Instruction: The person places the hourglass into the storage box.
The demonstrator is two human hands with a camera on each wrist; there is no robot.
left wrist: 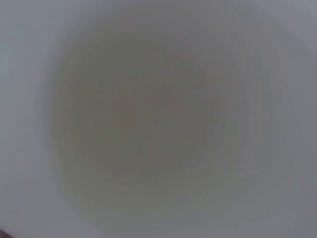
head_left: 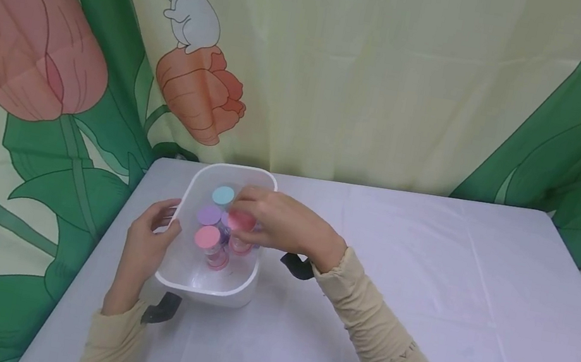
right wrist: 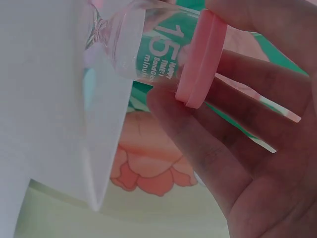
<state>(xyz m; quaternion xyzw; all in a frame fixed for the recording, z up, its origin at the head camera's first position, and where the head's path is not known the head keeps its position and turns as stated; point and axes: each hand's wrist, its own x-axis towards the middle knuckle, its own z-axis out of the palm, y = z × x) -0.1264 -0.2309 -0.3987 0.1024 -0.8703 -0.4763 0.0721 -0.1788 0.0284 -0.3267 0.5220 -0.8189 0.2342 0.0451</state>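
Note:
A white plastic bin (head_left: 202,292) holds several small sand timers with coloured caps. Among them are a light blue-capped sand timer (head_left: 223,196), a purple-capped one (head_left: 209,215) and a pink-capped one (head_left: 208,237). My right hand (head_left: 286,222) reaches over the bin's right rim and grips a red-pink sand timer (right wrist: 202,59) by its end cap, between thumb and fingers. The glass of that timer reads "15 minutes". At the bin's left side, my left hand (head_left: 144,243) rests its fingers and thumb against the wall and rim. The left wrist view is only a pale blur.
The bin stands near the back left of a table (head_left: 412,278) covered with a white cloth. Behind the table hangs a curtain (head_left: 376,80) printed with tulips, leaves and a white rabbit on a carrot. Dark wrist camera mounts (head_left: 162,308) sit by the sleeves.

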